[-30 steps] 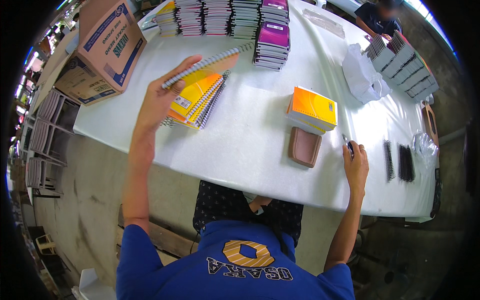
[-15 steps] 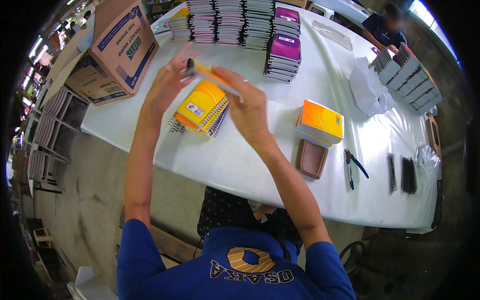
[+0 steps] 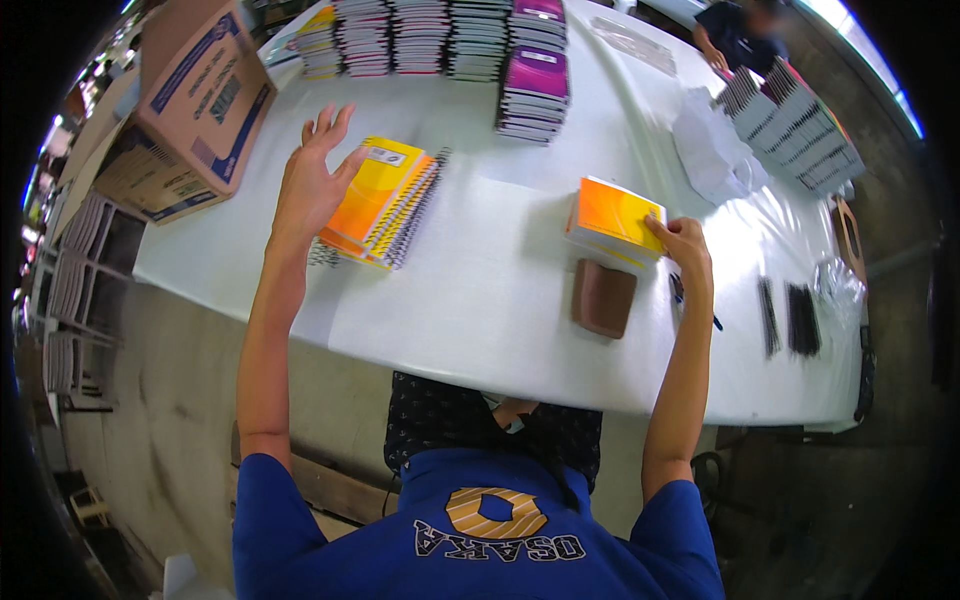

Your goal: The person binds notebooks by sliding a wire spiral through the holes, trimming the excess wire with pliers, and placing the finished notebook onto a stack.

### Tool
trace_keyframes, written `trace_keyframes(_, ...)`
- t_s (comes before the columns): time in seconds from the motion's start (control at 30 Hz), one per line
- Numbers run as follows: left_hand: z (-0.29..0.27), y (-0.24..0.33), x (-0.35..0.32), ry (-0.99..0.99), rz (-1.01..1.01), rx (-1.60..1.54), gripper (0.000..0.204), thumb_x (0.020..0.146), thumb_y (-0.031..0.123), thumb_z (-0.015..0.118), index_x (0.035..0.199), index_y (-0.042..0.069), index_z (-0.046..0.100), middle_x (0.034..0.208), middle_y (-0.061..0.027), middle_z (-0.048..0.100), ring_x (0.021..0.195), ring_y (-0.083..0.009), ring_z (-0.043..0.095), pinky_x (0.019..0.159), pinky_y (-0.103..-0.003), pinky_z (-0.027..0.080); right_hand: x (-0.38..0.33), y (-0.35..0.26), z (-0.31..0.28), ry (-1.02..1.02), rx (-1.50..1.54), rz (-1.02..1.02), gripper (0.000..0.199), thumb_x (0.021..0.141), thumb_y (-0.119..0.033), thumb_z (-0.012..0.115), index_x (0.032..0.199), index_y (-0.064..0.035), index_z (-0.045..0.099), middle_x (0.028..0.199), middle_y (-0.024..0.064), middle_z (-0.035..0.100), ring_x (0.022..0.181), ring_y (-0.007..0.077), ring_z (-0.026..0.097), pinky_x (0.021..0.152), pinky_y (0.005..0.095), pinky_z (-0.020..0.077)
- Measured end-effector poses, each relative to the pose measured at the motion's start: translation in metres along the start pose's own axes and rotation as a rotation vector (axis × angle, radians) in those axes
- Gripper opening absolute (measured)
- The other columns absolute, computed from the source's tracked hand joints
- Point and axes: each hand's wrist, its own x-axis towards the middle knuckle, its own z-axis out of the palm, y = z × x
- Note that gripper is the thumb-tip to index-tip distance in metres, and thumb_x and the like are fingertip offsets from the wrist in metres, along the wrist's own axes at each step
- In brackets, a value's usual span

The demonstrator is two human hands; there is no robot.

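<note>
My left hand is open, fingers spread, over the left edge of a small pile of yellow and orange spiral notebooks. Their wire coils stick out along the right side. Over on the right, my right hand pinches the right edge of the top orange-and-yellow notebook on a pile with no coils visible. A brown, shallow block-like holder sits just in front of that pile. Blue-handled pliers lie partly hidden under my right forearm.
Tall notebook stacks and a purple-topped stack stand at the back. A cardboard box is at the left. Black wire coils, a white plastic bag and more notebooks lie right. A person sits beyond.
Both hands were together above the spiral pile, handling a yellow notebook. Now a notebook lies on that pile, the left hand is open, and the right hand has moved right to the other pile.
</note>
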Motion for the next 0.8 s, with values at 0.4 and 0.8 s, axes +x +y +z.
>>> trace_keyframes(0.4, 0.063, 0.158, -0.062, -0.159, 0.181, -0.361, 0.093, 0.082, 0.026, 0.078, 0.155, 0.014, 0.021, 0.156, -0.0178, 0.032, 0.145, -0.0419, 0.023, 0.117, -0.045, 0.023, -0.105, -0.046, -0.016, 0.033, 0.586, -0.362, 0.013, 0.078, 0.003, 0.072, 0.082, 0.0032, 0.059, 0.07, 0.0024, 0.059, 0.066, 0.01, 0.053, 0.062, 0.0253, 0.0455)
trace_keyframes(0.8, 0.109, 0.157, -0.117, -0.194, -0.285, -2.125, 0.069, 0.089, 0.026, 0.071, 0.149, 0.01, 0.038, 0.148, -0.0057, 0.045, 0.135, -0.0266, 0.045, 0.112, -0.039, 0.035, -0.188, -0.062, 0.046, -0.369, 1.539, -0.037, 0.023, 0.082, -0.005, 0.075, 0.104, -0.0006, 0.067, 0.1, 0.0019, 0.067, 0.099, 0.0133, 0.059, 0.089, 0.0299, 0.0467)
